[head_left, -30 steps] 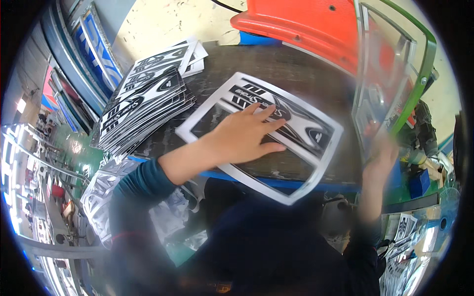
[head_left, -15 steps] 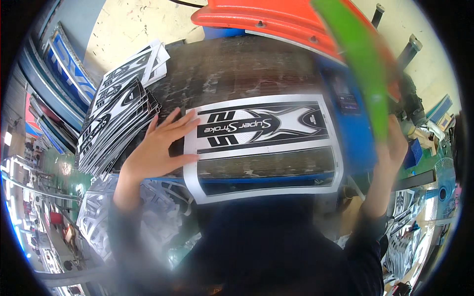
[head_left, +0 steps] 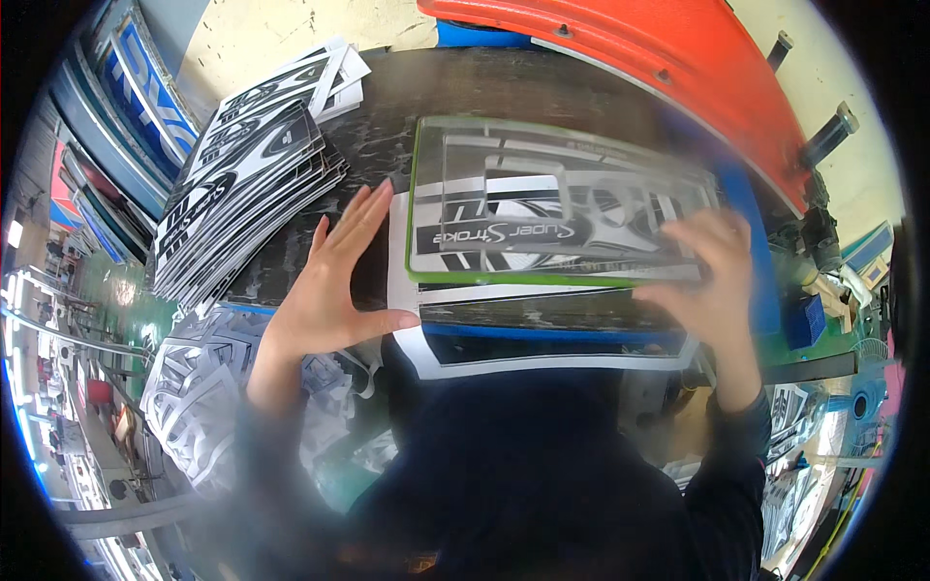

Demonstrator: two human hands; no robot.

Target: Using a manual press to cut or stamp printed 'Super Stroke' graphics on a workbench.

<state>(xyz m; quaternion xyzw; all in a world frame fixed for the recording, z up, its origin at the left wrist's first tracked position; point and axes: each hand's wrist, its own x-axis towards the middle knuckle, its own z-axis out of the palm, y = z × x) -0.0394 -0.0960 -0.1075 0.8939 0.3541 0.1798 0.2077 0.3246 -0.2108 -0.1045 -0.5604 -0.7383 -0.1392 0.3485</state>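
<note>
A printed black-and-white sheet (head_left: 402, 218), with a rectangular opening cut through its near half, lies at the table's near edge. Over its printed half is a clear plate die (head_left: 460, 261) with a green rim. My right hand (head_left: 712, 266) grips the plate's right end, thumb at the near side and fingers on top; motion blurs it. Whether the plate rests on the sheet or hovers just above it, I cannot tell. My left hand (head_left: 334, 290) is open, fingers spread, its thumb on the sheet's left margin and its fingertips near the plate's left edge.
A fanned stack of cut black-and-white pieces (head_left: 247, 208) lies left on the dark table (head_left: 426, 87). White paper scraps (head_left: 208, 397) are heaped below it. A big orange machine arm (head_left: 620, 48) spans the far right, beside a blue strip (head_left: 751, 223) along the table's right side.
The green-rimmed plate has swung from upright at the right to lying over the printed sheet, carried by my right hand. The orange arm has shifted right in view, uncovering more tabletop.
</note>
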